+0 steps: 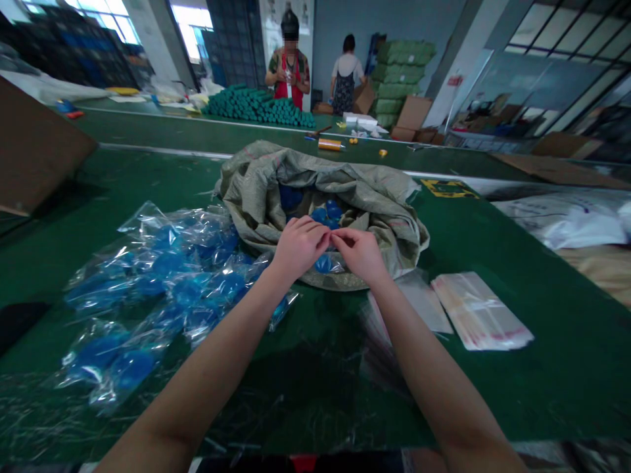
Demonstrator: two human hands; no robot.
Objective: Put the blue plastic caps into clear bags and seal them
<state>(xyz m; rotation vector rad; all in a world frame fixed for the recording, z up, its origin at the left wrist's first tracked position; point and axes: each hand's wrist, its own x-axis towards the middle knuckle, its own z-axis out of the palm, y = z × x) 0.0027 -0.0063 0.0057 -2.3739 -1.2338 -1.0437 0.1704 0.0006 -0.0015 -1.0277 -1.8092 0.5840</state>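
Note:
My left hand [302, 246] and my right hand [359, 253] meet above the front rim of a woven sack [256, 190], fingers pinched together. Below them hangs a small clear plastic bag [337, 265] with a round blue item [323, 263] inside; both hands seem to grip its top edge, though fingers partly hide it. Inside the sack lie loose blue pieces [333, 209]. To the left is a heap of filled clear bags [167, 263], each with blue round items. Near my right forearm sit a stack of flat clear bags [480, 312] and more loose ones [419, 302].
The green table [552, 289] carries a cardboard box [34, 151] at left. Beyond, a second bench holds a pile of green rolls [259, 106] and an orange tape roll [331, 144]. Two people [290, 72] stand behind it. White sacks [572, 217] lie at right.

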